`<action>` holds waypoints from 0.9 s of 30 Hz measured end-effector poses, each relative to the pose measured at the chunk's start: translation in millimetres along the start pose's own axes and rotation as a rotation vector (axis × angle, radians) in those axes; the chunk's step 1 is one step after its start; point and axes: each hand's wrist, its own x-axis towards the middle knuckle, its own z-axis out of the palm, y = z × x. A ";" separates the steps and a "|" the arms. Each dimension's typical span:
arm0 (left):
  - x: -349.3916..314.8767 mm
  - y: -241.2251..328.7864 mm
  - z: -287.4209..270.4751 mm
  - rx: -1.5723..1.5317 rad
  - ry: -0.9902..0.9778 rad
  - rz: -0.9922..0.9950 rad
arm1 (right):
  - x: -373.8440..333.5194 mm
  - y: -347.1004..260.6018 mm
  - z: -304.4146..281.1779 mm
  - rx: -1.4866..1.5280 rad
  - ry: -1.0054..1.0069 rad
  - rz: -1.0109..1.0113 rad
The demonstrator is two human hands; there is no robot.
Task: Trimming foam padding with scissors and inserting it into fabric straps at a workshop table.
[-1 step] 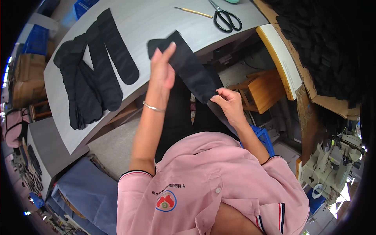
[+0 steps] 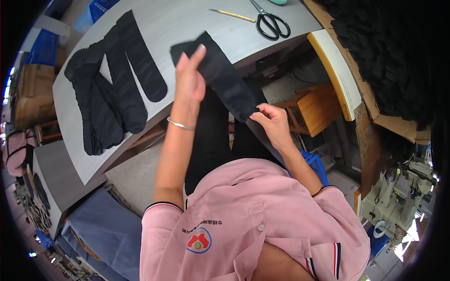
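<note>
Black cloth strip: the long strip slopes between both hands, its upper end over the near edge of the table and its lower end above the lap.
Right-hand grip: thumb and fingertips of the right hand pinch the lower end at its edge.
Left-hand grip: the left hand is at the upper end, thumb against the cloth; its blur and the hidden fingers leave it unclear whether it pinches or only supports.
Strip handling: the cloth looks soft and likely to fold; keep the pinch small and firm, and apply light, even tension along the length.
Strip alignment: hold both edges parallel and avoid twist; a loose upper end could crease.
Laid-out strips: similar black strips lie on the table's left part; keep the left forearm clear of them.
Sharp tools: the scissors and the pointed tool lie beyond the strip; keep cloth away from their tips.
</note>
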 end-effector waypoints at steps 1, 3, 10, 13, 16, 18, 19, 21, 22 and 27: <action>11.6 11.4 3.2 0.018 0.033 0.066 | 8.9 0.8 4.7 -0.033 -0.040 -0.023; 37.0 37.1 6.3 0.117 -0.023 0.249 | 25.4 -0.9 18.1 0.012 -0.052 -0.024; 83.4 68.8 -28.6 0.574 0.056 0.259 | 87.3 23.9 58.9 -0.124 -0.053 -0.075; 31.1 23.1 -32.7 0.572 0.181 0.306 | 94.5 34.5 57.5 -0.088 -0.038 -0.026; -38.4 -11.1 -22.5 0.523 0.308 0.366 | 92.3 33.3 52.3 -0.117 -0.013 -0.043; -71.6 -28.8 -16.4 0.409 0.336 0.272 | 87.2 26.7 52.6 -0.139 -0.003 -0.072; -82.0 -40.2 -18.2 0.365 0.365 0.234 | 84.9 22.1 53.2 -0.160 0.005 -0.103; -90.3 -53.4 -30.0 0.173 0.299 -0.025 | 79.0 15.1 51.4 -0.187 -0.001 -0.126; -89.6 -50.7 -28.9 0.168 0.296 -0.017 | 75.2 10.2 50.9 -0.210 0.000 -0.141; -74.8 -54.9 -30.1 -0.312 0.042 -0.505 | 54.1 -0.9 48.0 -0.312 -0.029 -0.183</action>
